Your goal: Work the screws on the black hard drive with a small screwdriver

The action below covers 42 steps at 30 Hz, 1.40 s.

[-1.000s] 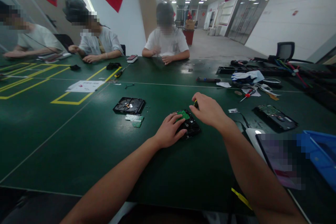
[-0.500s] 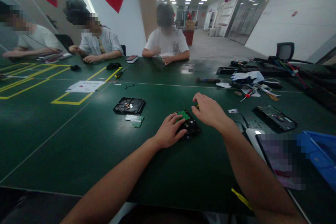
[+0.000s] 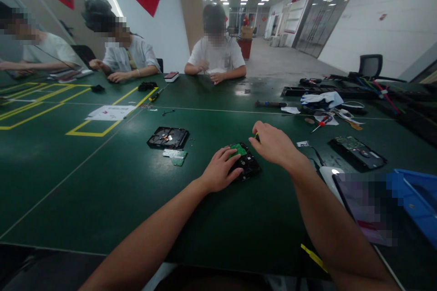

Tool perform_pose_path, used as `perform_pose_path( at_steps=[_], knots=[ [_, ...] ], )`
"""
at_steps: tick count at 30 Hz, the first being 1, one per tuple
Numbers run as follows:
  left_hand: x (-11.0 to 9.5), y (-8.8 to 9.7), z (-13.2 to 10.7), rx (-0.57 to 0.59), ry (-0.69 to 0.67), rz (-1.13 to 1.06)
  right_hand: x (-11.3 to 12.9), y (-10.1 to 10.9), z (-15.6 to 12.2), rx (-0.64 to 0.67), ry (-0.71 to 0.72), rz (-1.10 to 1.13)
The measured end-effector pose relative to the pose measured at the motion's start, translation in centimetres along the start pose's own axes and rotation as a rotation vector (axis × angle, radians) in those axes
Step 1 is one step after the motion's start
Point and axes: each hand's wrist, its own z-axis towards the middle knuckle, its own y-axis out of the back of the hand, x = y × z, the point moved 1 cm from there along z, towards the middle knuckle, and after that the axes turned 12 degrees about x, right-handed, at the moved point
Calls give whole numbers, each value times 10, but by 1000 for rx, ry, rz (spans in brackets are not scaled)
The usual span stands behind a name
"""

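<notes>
A black hard drive (image 3: 248, 167) with a green circuit board (image 3: 239, 148) on top lies on the dark green table (image 3: 102, 177). My left hand (image 3: 218, 170) rests on the drive's left side, fingers curled over its edge and holding it down. My right hand (image 3: 273, 143) hovers over the drive's far right corner, fingers closed round a small screwdriver (image 3: 256, 136) of which only a yellow-black bit shows.
An opened drive (image 3: 168, 137) and a loose green board (image 3: 175, 156) lie to the left. Another drive (image 3: 357, 152), a red screwdriver (image 3: 322, 122), gloves (image 3: 322, 98) and cables sit right. A blue bin (image 3: 418, 198) stands at right. Three people sit across the table.
My right hand has shifted slightly down and right over the drive's corner, turning a little. My left hand and the drive have stayed put.
</notes>
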Motion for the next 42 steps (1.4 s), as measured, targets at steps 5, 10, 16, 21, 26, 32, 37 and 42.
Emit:
perform_pose_path(
  at_steps=[5, 10, 16, 21, 26, 32, 37, 42],
  knots=[
    [1, -1, 0, -1, -6, -15, -3, 1, 3, -13, 87, 81],
    [2, -2, 0, -7, -6, -17, -4, -1, 5, -31, 187, 187],
    [2, -2, 1, -3, -11, -15, -3, -3, 6, -48, 219, 170],
    [2, -2, 1, -4, -7, -11, -5, -2, 7, -50, 265, 180],
    [2, -2, 0, 2, -9, -6, -7, -1, 7, -30, 261, 236],
    [2, -1, 0, 9, 3, -8, -3, -2, 4, -43, 176, 173],
    [-1, 2, 0, 7, 1, -21, -3, -2, 3, -44, 123, 101],
    [-1, 2, -1, 3, 6, -27, -4, -1, 5, -59, 170, 204]
  ],
)
